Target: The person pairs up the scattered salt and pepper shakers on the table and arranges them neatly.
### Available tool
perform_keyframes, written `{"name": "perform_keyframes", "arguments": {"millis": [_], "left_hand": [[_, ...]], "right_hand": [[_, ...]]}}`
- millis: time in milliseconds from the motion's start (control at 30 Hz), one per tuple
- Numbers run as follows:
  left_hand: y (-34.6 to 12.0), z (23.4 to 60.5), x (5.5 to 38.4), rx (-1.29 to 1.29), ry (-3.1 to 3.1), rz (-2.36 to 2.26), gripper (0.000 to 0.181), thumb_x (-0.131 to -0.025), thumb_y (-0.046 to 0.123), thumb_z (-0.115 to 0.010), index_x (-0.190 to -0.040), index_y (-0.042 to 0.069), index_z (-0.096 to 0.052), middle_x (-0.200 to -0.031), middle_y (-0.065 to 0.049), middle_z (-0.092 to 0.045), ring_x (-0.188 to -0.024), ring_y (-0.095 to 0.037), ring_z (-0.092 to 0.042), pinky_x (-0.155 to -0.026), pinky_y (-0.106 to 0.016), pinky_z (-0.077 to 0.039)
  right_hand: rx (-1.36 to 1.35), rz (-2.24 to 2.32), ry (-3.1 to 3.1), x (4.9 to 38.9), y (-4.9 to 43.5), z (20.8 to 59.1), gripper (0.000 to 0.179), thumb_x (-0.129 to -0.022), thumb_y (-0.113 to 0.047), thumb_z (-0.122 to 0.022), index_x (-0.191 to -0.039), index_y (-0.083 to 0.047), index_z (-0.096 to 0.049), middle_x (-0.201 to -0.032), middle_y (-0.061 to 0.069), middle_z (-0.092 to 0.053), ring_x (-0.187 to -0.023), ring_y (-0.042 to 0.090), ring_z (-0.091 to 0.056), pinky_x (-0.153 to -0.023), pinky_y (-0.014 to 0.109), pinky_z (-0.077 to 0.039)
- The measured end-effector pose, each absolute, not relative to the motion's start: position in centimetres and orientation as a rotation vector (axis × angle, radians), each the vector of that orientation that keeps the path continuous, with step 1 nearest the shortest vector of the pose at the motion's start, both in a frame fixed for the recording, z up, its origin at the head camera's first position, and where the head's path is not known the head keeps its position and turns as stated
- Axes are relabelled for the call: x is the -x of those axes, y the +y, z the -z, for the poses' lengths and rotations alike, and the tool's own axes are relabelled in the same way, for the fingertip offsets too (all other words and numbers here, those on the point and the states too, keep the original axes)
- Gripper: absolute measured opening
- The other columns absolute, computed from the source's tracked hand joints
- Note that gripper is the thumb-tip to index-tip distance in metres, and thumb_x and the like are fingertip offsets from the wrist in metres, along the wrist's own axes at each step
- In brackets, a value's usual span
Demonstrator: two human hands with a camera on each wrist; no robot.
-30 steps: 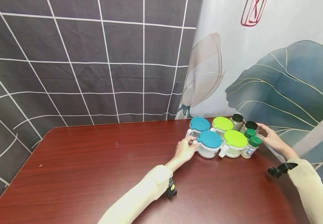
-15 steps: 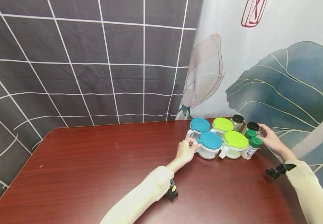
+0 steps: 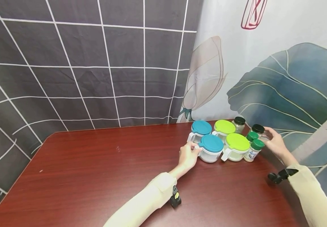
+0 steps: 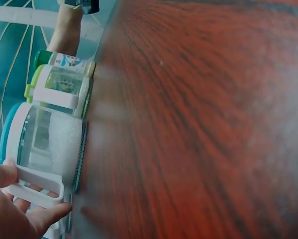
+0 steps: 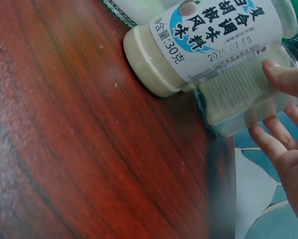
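My left hand (image 3: 188, 156) holds the white handle (image 4: 39, 186) of the front blue-lidded seasoning jar (image 3: 211, 148), its fingers about the handle in the left wrist view. That jar stands upright with white contents. At the right end of the group, my right hand (image 3: 277, 144) grips a clear glass jar with a black lid (image 3: 258, 128), thumb on one side and fingers on the other. Right against this glass jar, in the right wrist view, is a green-capped shaker bottle (image 5: 163, 62) with a printed label and pale powder. The glass jar's base rests at the table edge.
Behind and beside stand another blue-lidded jar (image 3: 201, 127), two lime-lidded jars (image 3: 237, 142), a second green-capped bottle (image 3: 252, 136) and another black-lidded jar (image 3: 239, 124). All are close together on the reddish-brown table (image 3: 109, 176). Curtains (image 3: 123, 78) hang along the back and right.
My right hand and the black-lidded glass jar have shifted slightly right, widening the gap to the other black-lidded jar. My left hand stays at the blue-lidded jar's handle. The head view has tilted slightly.
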State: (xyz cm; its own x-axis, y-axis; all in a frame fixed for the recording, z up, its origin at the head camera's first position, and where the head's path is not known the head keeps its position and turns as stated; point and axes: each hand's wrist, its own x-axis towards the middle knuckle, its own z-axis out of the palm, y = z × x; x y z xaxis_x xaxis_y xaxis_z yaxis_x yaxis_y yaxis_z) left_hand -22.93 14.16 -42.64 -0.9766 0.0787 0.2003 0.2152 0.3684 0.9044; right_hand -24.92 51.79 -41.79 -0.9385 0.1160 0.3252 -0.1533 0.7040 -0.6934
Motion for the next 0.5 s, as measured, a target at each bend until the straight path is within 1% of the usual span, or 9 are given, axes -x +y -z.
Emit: {"name": "perform_keyframes", "arguments": {"millis": [67,167,267,333,400,500], "left_hand": [[14.2,42.7,22.8,0.265,-2.486,1.672,0.011,-0.084,0.021,-0.069,-0.089,0.011,-0.069,-0.083,-0.003,-0.072,-0.081,-0.017,-0.065,-0.071,-0.024,-0.049],[14.2,42.9,22.8,0.266,-2.472,1.671,0.011,-0.084,0.021,-0.069,-0.089,0.011,-0.069,-0.082,-0.003,-0.072,-0.08,-0.017,-0.065,-0.071,-0.024,-0.049],[14.2,42.9,22.7,0.268,-2.463,1.676,0.012,-0.085,0.022,-0.069,-0.09,0.011,-0.069,-0.082,-0.003,-0.072,-0.08,-0.017,-0.065,-0.071,-0.024,-0.048],[14.2,42.9,22.7,0.269,-2.459,1.677,0.012,-0.085,0.022,-0.069,-0.09,0.011,-0.069,-0.082,-0.003,-0.072,-0.08,-0.017,-0.066,-0.071,-0.024,-0.049],[14.2,42.9,22.6,0.271,-2.457,1.673,0.012,-0.085,0.021,-0.069,-0.09,0.011,-0.069,-0.083,-0.003,-0.072,-0.08,-0.017,-0.066,-0.071,-0.024,-0.049],[14.1,42.9,22.5,0.275,-2.454,1.667,0.011,-0.084,0.02,-0.068,-0.09,0.01,-0.069,-0.083,-0.004,-0.072,-0.081,-0.018,-0.066,-0.071,-0.025,-0.049]], "right_hand": [[0.022,-1.096,-2.567,24.6,51.9,41.7,0.042,-0.087,-0.009,-0.064,-0.126,-0.01,-0.049,-0.095,-0.038,-0.042,-0.087,-0.022,-0.041,-0.076,0.006,-0.039],[0.093,-1.117,-2.565,24.3,51.9,41.4,0.044,-0.087,-0.019,-0.069,-0.126,-0.015,-0.049,-0.096,-0.035,-0.043,-0.087,-0.021,-0.042,-0.071,0.004,-0.038],[0.171,-1.094,-2.583,24.1,52.0,40.9,0.057,-0.086,-0.028,-0.071,-0.133,-0.01,-0.045,-0.1,-0.03,-0.042,-0.089,-0.019,-0.041,-0.073,0.009,-0.041],[0.206,-1.062,-2.601,23.9,52.0,40.5,0.067,-0.085,-0.032,-0.072,-0.138,-0.005,-0.041,-0.104,-0.027,-0.04,-0.09,-0.017,-0.041,-0.074,0.014,-0.042],[0.222,-1.04,-2.61,23.8,52.0,40.2,0.073,-0.085,-0.034,-0.072,-0.141,-0.002,-0.039,-0.105,-0.026,-0.039,-0.09,-0.016,-0.04,-0.074,0.017,-0.041],[0.219,-1.045,-2.6,23.7,51.9,39.9,0.075,-0.084,-0.032,-0.073,-0.142,0.0,-0.037,-0.104,-0.026,-0.038,-0.087,-0.017,-0.039,-0.07,0.013,-0.039]]}}
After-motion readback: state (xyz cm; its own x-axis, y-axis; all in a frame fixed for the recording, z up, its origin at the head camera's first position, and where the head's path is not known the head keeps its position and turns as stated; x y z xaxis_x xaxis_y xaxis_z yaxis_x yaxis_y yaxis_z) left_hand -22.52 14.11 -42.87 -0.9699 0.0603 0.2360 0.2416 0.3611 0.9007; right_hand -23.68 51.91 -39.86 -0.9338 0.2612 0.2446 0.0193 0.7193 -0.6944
